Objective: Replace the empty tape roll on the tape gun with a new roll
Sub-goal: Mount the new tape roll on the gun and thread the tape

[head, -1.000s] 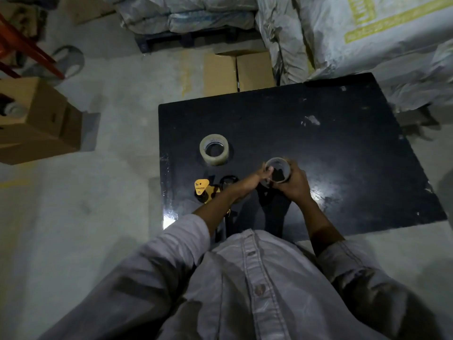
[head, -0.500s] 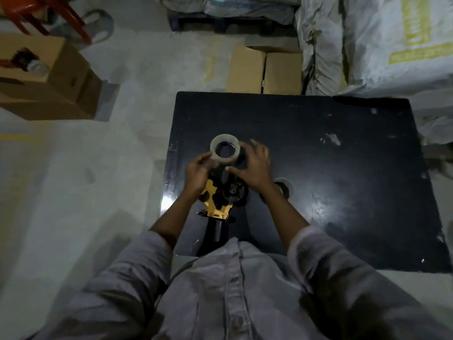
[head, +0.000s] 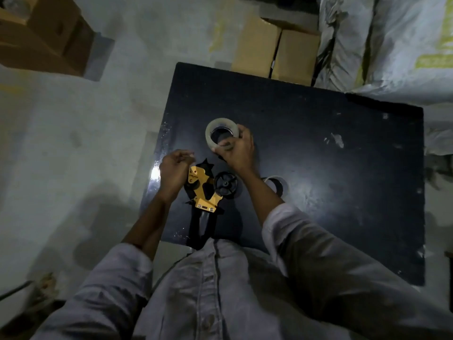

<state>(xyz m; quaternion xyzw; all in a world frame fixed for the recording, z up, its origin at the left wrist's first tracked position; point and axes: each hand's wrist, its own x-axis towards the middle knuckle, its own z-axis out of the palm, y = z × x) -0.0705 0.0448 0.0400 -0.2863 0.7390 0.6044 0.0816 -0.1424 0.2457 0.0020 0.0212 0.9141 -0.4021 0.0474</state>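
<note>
My right hand (head: 236, 153) grips the new roll of clear tape (head: 215, 130) by its near rim, holding it tilted just above the black table (head: 331, 192). My left hand (head: 172, 174) hovers left of the roll with its fingertips pinched together; I cannot tell whether a tape end lies between them. The yellow and black tape gun (head: 202, 190) lies flat on the table under my hands, its black hub (head: 225, 188) bare and its handle pointing towards me. The empty core (head: 275, 184) rests on the table to the right, partly hidden by my right forearm.
Cardboard boxes (head: 274, 50) stand on the floor beyond the table's far edge. White sacks (head: 392, 45) are piled at the back right. Another carton (head: 41, 33) sits at the upper left on the concrete floor.
The empty core was put down on the table at the right. Both hands went to the new roll; now my right hand has lifted it and my left hand has drawn away to the left, pinched.
</note>
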